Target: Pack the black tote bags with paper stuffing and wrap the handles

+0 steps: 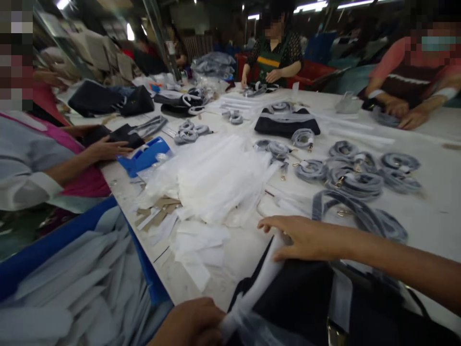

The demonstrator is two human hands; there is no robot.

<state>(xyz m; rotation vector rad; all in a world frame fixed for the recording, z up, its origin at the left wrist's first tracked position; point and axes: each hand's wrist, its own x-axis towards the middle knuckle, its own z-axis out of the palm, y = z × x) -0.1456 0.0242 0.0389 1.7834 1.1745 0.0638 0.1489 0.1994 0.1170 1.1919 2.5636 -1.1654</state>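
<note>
A black bag point(298, 293) lies in front of me at the table's near edge, with a metal fitting and a pale wrapped tab point(340, 298) on its side. A white padded strip point(261, 283) runs along the bag's opening. My right hand point(298, 238) grips the far end of this strip, thumb on the near side and fingers over the top. At the lower end, my left hand point(190, 324) is closed around the strip, its fingertips partly hidden. Clear plastic film point(266, 331) hangs beside the left hand.
White tissue sheets point(223, 178) are heaped mid-table, with white cards point(200, 245) nearby. Several coiled wrapped straps point(356, 178) lie to the right. A blue bin point(140, 259) of pale flat pieces stands at left. Co-workers' hands point(108, 149) handle items around the table.
</note>
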